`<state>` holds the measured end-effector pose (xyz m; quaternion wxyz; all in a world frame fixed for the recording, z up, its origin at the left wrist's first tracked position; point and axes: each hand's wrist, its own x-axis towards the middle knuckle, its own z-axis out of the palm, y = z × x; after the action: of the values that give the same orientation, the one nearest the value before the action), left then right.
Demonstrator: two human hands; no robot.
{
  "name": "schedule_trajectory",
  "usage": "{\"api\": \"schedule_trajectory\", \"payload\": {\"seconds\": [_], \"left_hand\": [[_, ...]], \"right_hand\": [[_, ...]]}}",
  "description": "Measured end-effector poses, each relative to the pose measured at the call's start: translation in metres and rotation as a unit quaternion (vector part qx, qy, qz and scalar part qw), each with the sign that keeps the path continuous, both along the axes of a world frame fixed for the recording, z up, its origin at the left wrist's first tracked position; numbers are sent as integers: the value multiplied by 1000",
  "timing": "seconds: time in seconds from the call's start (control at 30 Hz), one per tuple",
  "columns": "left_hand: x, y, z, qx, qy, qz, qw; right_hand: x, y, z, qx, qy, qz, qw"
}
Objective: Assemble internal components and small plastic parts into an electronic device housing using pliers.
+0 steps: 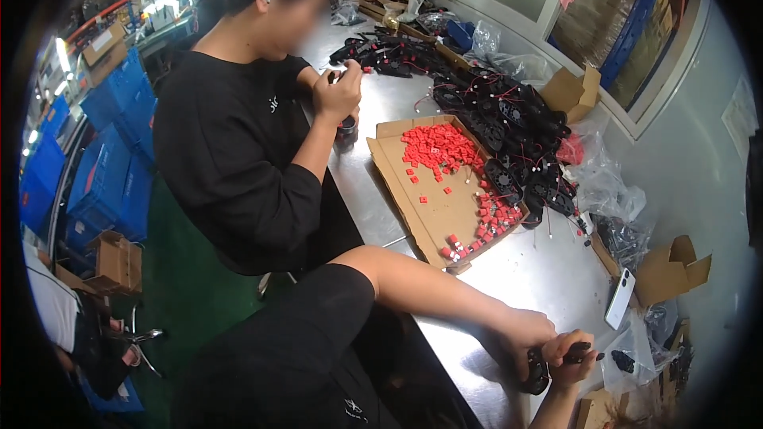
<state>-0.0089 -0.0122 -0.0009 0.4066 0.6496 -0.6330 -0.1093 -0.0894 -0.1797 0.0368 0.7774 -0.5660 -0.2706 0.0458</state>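
Table point(517, 276) of shiny metal runs up from your hands, which come close together at the lower right of the view. Your left hand point(531, 334) is bent around a dark, shiny part point(538, 375), which shows just below it; your right hand point(569, 354), right beside it, has its fingers curled on a slim black object point(582, 352), too small to identify, and you cannot tell whether it joins the part. Farther up, a shallow cardboard tray point(395, 205) bears red blocks point(437, 147), heaped at its far end and clustered along its right side. Black fans point(509, 103) with thin red wires pile beside it. Near your hands, a white phone point(621, 299) lies by an open carton point(670, 280). Across the tray's left, a co-worker in black point(226, 151) holds a dark item point(346, 133) in raised hands
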Motion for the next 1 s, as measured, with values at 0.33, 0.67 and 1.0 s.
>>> {"api": "schedule_trajectory", "payload": {"seconds": [0.33,0.67,1.0], "left_hand": [[0,2,-8,-27,44,-16,999],[-5,-6,-17,-75,84,-84,990],[22,14,5,12,61,-69,996]], "right_hand": [[7,9,8,-54,-24,41,997],[-28,6,8,-205,10,-28,978],[-43,-3,42,-477,-130,-419,762]]}}
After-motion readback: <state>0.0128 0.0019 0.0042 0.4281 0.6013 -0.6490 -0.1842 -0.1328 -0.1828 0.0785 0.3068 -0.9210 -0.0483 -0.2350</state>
